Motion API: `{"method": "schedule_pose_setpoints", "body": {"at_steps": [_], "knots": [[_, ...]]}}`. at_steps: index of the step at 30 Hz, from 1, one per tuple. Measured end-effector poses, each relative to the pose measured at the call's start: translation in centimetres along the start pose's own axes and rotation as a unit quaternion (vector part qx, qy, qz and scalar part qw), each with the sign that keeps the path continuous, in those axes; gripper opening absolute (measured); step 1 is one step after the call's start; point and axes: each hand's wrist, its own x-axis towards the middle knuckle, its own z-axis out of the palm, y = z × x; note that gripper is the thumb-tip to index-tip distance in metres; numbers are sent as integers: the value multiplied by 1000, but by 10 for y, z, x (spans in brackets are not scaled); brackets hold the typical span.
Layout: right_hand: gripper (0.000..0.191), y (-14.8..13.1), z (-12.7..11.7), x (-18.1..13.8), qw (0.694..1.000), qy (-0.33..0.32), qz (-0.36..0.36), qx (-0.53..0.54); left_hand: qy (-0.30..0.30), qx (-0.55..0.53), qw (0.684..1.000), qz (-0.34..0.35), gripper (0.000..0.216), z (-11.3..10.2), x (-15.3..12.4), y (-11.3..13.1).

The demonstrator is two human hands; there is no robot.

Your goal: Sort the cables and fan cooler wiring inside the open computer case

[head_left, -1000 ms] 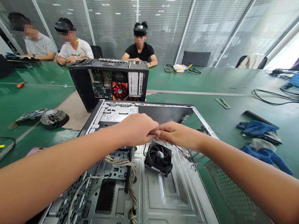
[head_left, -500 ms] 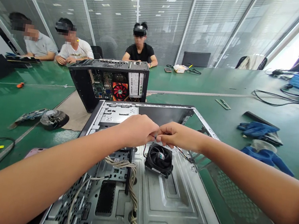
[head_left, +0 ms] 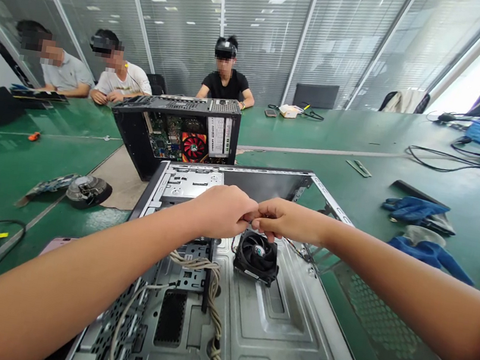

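My left hand (head_left: 221,210) and my right hand (head_left: 290,219) meet fingertip to fingertip above an open silver computer case (head_left: 289,332) lying on its side. Both hands are closed in a pinch on something small between them, probably a thin wire, too small to name. Just below the hands a black cooling fan (head_left: 257,256) lies loose on the case floor, with thin wires running from it. A bundle of beige cables (head_left: 211,296) trails across the case bottom near my left forearm.
A second, black computer case (head_left: 175,131) stands open behind mine. A loose circuit board with a round cooler (head_left: 80,188) lies left. Blue gloves (head_left: 420,210) lie right. Three people sit at the far side of the green table (head_left: 467,196). Cables run at left and far right.
The hands stay joined over the case. They parted slightly half a second ago and have pressed together again; the view barely shifted.
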Motion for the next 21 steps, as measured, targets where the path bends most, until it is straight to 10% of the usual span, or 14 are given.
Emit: {"method": "schedule_pose_setpoints", "body": {"at_steps": [21], "knots": [[17, -6, 2, 0, 1000, -1, -11, 15, -11, -5, 1000, -3, 12, -2, 1, -2]]}}
